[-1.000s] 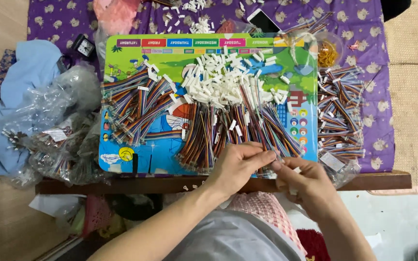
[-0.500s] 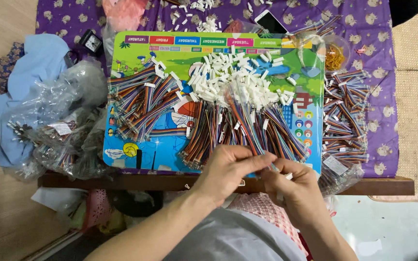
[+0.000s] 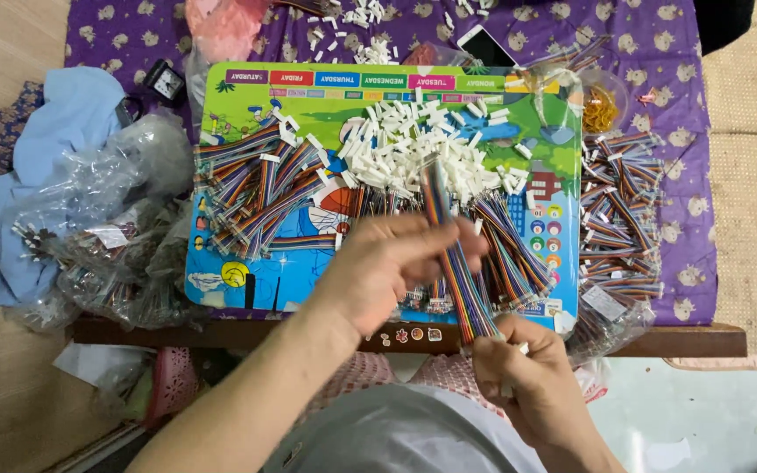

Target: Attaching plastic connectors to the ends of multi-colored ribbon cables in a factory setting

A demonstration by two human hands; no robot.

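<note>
Both of my hands are on one rainbow ribbon cable, stretched from the heap of white connectors down to the table's near edge. My right hand pinches its lower end between closed fingertips, just off the wooden table edge. My left hand lies half open over the colourful board, fingers spread loosely, its fingertips touching the cable partway up. More cable bundles lie to the left on the board, others on the purple cloth to the right, and clear plastic bags sit beside the board.
</note>
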